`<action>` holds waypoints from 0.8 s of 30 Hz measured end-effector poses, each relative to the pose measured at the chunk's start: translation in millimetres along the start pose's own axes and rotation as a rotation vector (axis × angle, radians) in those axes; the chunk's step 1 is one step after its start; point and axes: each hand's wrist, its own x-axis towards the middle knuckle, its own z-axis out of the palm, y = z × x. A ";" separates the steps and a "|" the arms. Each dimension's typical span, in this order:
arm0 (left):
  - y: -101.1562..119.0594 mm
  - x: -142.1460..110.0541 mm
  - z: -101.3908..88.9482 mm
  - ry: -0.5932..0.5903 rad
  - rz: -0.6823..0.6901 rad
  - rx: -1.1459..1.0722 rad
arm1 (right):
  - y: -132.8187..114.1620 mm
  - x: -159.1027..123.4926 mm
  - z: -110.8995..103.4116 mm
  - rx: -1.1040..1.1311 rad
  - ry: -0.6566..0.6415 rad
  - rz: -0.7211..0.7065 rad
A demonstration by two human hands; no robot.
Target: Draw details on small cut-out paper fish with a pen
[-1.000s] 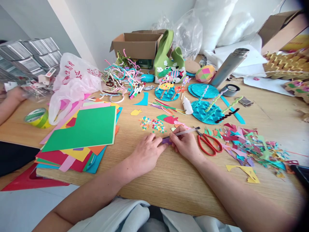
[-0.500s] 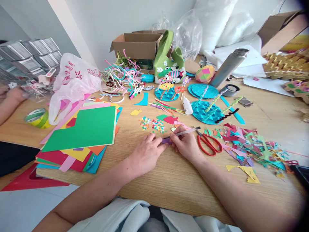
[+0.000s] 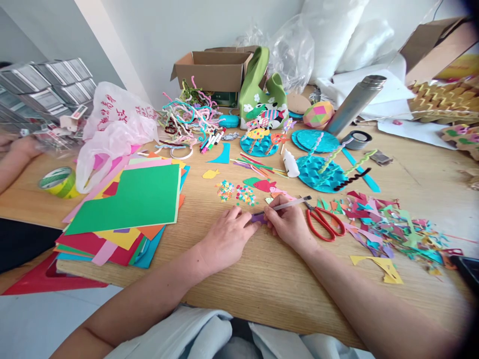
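Observation:
A small purple paper piece (image 3: 257, 218) lies on the table between my hands, partly covered by fingers. My left hand (image 3: 229, 234) has its thumb and fingertips on the paper's left end, pinning it. In my right hand (image 3: 286, 219) is a slim pen (image 3: 295, 202) with a pale barrel and dark end, slanting up to the right; its tip is at the paper. Red-handled scissors (image 3: 325, 223) lie just right of that hand. Beyond my fingers are red (image 3: 265, 185) and yellow (image 3: 211, 173) paper fish and piles of coloured dots (image 3: 245, 195).
Coloured paper sheets (image 3: 134, 194) are stacked at left, near yellow tape (image 3: 58, 182). Paper scraps (image 3: 396, 224) spread across the right. Behind stand blue discs with twisted stems (image 3: 321, 174), a green felt bag (image 3: 252, 92) and a leaning steel flask (image 3: 354, 104). Another person's hand (image 3: 24, 147) shows far left.
Almost nothing differs. My right hand and the pen have shifted very slightly to the right over the purple paper; my left hand stays in place.

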 end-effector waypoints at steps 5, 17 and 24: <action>0.3 -0.3 0.6 0.009 0.000 0.008 | -0.3 -0.7 -0.3 0.000 -0.005 0.003; -0.3 -0.2 1.3 0.013 0.006 0.013 | -0.5 -0.7 -0.4 -0.009 0.002 0.008; 0.0 0.2 0.2 -0.004 -0.004 0.008 | 0.5 -0.7 -0.4 -0.015 0.000 0.007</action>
